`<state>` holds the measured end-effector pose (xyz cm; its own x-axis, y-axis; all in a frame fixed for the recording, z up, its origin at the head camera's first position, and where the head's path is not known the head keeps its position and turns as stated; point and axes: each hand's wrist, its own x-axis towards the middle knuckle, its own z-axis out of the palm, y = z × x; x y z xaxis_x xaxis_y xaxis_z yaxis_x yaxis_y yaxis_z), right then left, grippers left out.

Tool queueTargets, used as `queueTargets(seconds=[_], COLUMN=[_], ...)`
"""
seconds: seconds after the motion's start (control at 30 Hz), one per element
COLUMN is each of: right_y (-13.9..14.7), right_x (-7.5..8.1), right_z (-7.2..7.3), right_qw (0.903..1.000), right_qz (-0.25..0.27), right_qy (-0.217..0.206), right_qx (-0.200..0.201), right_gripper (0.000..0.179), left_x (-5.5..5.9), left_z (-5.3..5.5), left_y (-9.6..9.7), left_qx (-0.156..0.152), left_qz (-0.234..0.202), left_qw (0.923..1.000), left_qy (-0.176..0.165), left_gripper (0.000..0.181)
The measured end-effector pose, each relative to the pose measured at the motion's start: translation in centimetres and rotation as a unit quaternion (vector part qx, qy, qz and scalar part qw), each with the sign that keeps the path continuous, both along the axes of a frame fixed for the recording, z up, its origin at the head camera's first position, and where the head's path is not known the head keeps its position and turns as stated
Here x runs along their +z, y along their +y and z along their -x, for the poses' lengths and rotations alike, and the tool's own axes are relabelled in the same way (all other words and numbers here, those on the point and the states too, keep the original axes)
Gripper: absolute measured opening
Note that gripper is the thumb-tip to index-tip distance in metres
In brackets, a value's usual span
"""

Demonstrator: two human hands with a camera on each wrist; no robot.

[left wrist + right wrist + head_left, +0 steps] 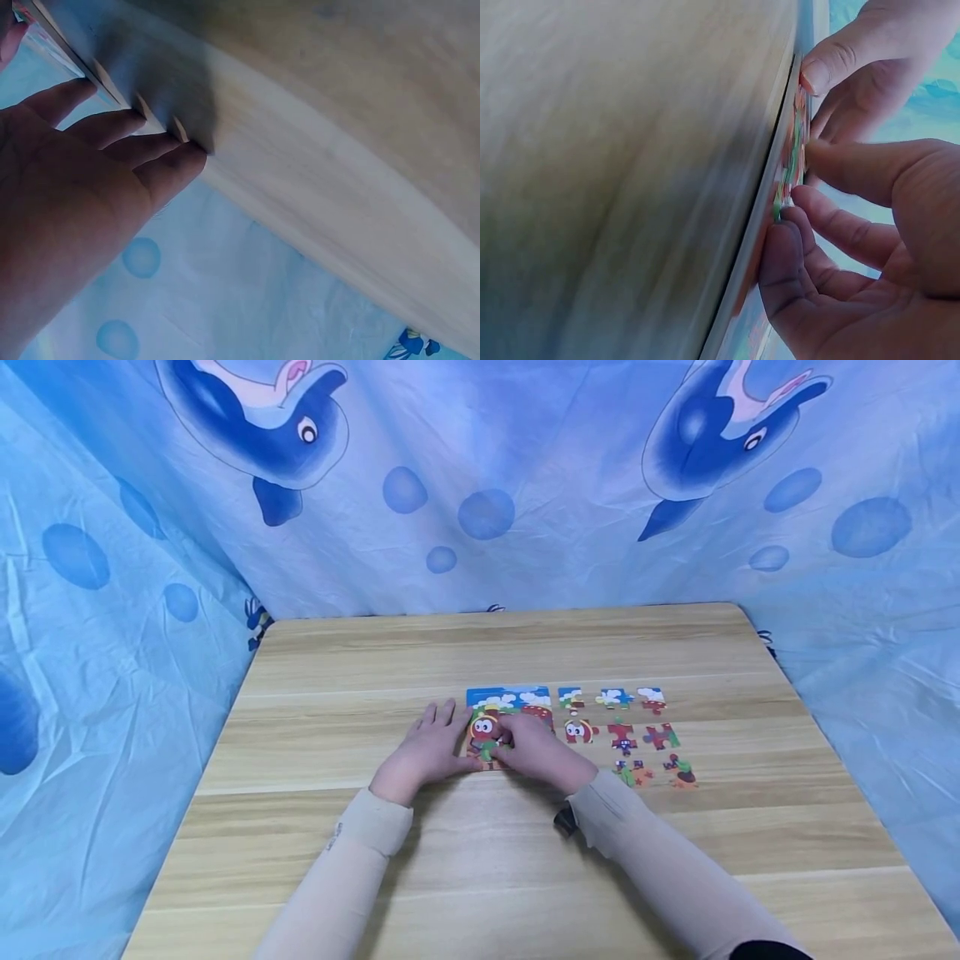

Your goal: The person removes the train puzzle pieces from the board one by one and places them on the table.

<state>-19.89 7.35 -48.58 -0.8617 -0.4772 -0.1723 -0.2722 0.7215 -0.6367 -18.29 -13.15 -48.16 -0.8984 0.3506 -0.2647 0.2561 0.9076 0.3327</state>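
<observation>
A puzzle board with a colourful cartoon picture lies flat on the table, its lower middle partly hidden by my hands. My left hand rests along its left side, fingers spread and thumb at the lower left corner. Over the board, my right hand has curled fingers and pinches a small puzzle piece with green on it at the lower part of the picture. In the right wrist view the thumb and fingertips of the right hand sit right at the board's surface, with the left thumb close by.
Loose puzzle pieces lie in rough rows right of the board, among them one with cartoon eyes and a red one. The wooden table has a blue dolphin-print curtain behind it and at its sides.
</observation>
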Motion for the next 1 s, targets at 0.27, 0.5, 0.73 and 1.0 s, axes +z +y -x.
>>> queueTargets(seconds=[0.27,0.5,0.73,1.0], right_y=[-0.3,-0.1,0.0,0.7], right_x=[-0.3,-0.3,-0.1,-0.3], right_z=[0.2,0.2,0.3,0.6], right_qw=[0.9999,0.9994,0.9972,0.9871], right_qz=[0.009,0.027,0.059,0.134], right_qy=[-0.008,-0.012,-0.02,-0.05], right_qx=[-0.004,-0.02,-0.042,-0.071], right_gripper=[0.006,0.007,0.011,0.014], left_x=[0.2,0.3,0.4,0.4], left_z=[0.0,0.1,0.1,0.2], left_y=[0.3,0.6,0.6,0.7], left_qx=[0.008,0.016,0.009,0.003], left_qz=[0.015,0.018,0.038,0.044], left_qw=[0.9998,0.9997,0.9991,0.9985], left_qy=[0.007,0.008,0.019,0.032], left_gripper=[0.107,0.11,0.108,0.109])
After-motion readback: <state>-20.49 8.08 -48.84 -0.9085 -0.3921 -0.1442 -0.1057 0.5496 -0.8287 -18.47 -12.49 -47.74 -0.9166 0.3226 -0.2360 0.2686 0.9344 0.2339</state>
